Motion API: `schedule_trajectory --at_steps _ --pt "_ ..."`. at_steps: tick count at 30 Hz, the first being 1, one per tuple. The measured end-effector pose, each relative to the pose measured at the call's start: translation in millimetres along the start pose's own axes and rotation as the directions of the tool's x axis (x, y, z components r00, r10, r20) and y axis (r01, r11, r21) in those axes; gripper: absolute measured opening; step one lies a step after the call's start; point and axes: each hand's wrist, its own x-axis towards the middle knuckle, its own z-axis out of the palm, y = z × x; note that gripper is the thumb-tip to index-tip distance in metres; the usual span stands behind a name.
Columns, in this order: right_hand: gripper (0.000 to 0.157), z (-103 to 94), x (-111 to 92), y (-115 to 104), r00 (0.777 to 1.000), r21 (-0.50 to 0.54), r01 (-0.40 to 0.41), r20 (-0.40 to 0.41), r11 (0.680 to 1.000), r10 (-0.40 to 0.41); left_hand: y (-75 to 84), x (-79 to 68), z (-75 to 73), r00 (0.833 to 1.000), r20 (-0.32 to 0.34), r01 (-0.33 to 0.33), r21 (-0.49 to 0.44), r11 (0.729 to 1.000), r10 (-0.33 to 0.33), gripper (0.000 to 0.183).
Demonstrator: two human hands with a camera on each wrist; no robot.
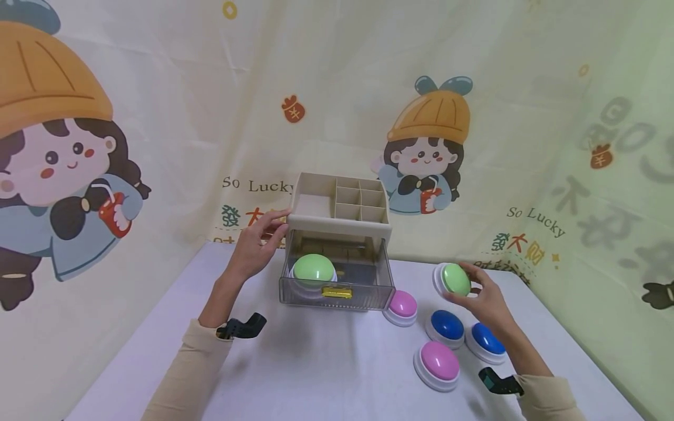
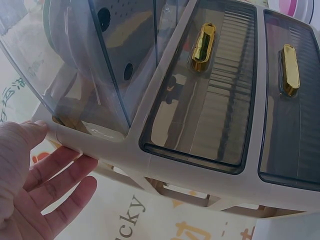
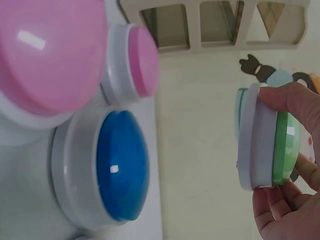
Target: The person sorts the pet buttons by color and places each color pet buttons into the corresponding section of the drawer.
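I saw a drawer box (image 1: pixel 339 227); the left hand (image 1: pixel 257 247) touched it loosely at nine o'clock. Near its four o'clock, the right hand (image 1: pixel 485 299) pinched a green button (image 1: pixel 456 280), probably light, hard and slippery, best held by its white rim (image 3: pixel 262 145).

A pale cloth (image 1: pixel 337 58) hangs behind a white table (image 1: pixel 295 368). Orange-hatted cartoon figures (image 1: pixel 429 146) and lettering (image 1: pixel 271 186) decorate the cloth.
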Motion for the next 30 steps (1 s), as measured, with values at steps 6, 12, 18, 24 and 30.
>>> schedule_trajectory --at_steps 6,12,18,24,30 --pt "0.089 -2.1 -5.1 -22.0 0.997 0.048 0.037 -0.064 0.998 -0.034 0.5 -0.6 -0.4 1.000 -0.003 -0.005 0.002 1.000 0.005 0.039" --pt "0.087 -4.5 -11.4 -43.6 0.998 0.152 0.040 -0.059 0.988 -0.031 1.1 -0.7 -1.0 1.000 -0.008 -0.006 -0.001 1.000 0.006 0.039" --pt "0.086 -3.1 -16.9 -60.8 0.994 0.165 0.073 -0.093 0.984 -0.058 1.7 -1.2 -1.2 1.000 -0.009 -0.008 0.002 1.000 0.008 0.039" --pt "0.089 2.1 -23.3 -75.0 0.975 0.064 0.142 -0.183 0.988 -0.129 1.8 -1.0 -1.1 1.000 -0.010 -0.011 0.002 1.000 0.011 0.038" --pt "0.088 5.5 -26.4 -86.1 0.956 -0.001 0.187 -0.231 0.982 -0.182 2.1 -0.5 -1.3 1.000 -0.007 -0.007 0.005 1.000 0.007 0.039"
